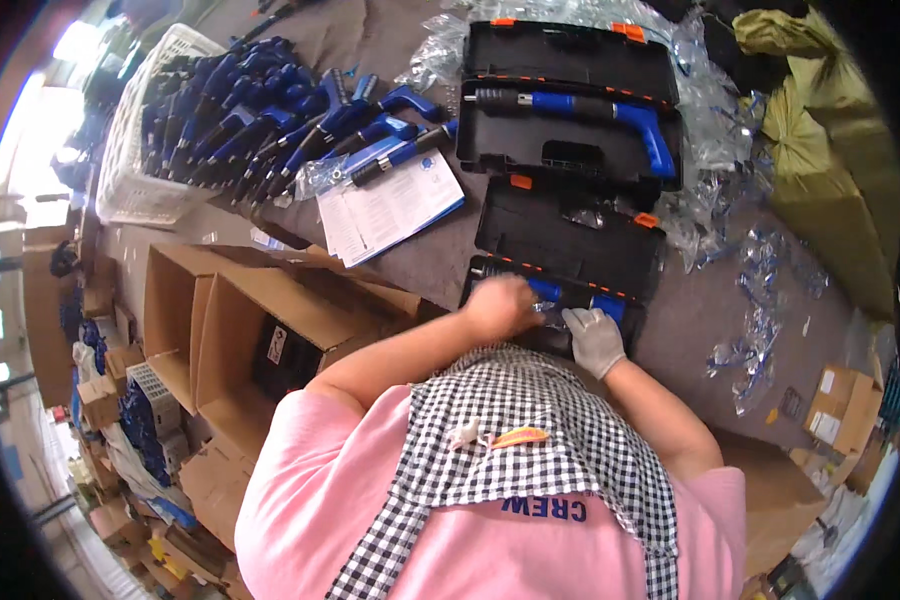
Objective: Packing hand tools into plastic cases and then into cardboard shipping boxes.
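Observation:
In front of me lies an open black tool case with orange latches, its lid tilted back. Inside it is a blue and black tool with a pistol-shaped handle, partly covered by my hands. My left hand is bare, slightly blurred and curled over the left part of the case; whatever its fingers hold is hidden. A bit of clear plastic shows beside them. My right hand, in a pale glove, rests at the case's right side by the tool's handle, fingers stretched out.
Beyond stands a second open case holding a similar blue tool. A white basket overflows with such tools at the left, near printed sheets. Small plastic bags lie right; cardboard boxes stand at the left.

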`<state>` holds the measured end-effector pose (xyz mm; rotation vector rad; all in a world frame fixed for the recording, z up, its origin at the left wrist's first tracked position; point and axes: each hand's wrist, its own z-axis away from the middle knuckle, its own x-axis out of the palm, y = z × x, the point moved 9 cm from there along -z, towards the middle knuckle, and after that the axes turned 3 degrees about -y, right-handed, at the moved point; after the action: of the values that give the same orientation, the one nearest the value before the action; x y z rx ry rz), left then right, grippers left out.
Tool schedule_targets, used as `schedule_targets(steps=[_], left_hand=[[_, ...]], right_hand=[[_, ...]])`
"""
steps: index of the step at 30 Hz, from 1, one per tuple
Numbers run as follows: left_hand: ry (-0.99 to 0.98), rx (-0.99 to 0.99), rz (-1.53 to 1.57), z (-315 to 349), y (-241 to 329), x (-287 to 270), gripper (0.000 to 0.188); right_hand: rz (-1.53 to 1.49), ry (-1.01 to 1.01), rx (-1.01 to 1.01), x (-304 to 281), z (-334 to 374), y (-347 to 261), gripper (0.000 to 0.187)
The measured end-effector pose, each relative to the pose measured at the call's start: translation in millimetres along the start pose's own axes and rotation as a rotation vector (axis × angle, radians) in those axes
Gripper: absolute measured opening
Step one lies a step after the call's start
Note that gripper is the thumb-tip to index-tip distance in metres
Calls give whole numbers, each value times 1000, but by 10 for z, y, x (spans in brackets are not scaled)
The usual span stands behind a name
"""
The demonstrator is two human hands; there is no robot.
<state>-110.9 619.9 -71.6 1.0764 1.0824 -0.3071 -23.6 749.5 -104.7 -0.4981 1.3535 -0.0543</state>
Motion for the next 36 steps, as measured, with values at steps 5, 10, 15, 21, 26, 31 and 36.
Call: schedule_targets(steps=[5,10,15,21,26,31,36], left_hand=[[219,-580,30,-35,-1285,-984,28],[13,-609,-151,213,-2083,-1100,61],[56,-488,-166,180,-2186,-1108,55],[108,-365,-140,183,-2111,-1038,29],[147,-659,-195,242,-2425,-1064,22],[162,-639,-11,289,-2462,-1064,18],[113,-626,171,350,-2532,-1232,24]], right_hand=[[154,-97,69,25,-35,-25,42],[185,-198,152,28,-58,-5,45],[186,-270,170,49,-34,-4,48],[118,-200,132,-79,-21,-72,55],[20,-99,136,-323,12,-50,55],[-27,165,186,-628,26,1,50],[-72,262,133,-775,-203,-172,50]])
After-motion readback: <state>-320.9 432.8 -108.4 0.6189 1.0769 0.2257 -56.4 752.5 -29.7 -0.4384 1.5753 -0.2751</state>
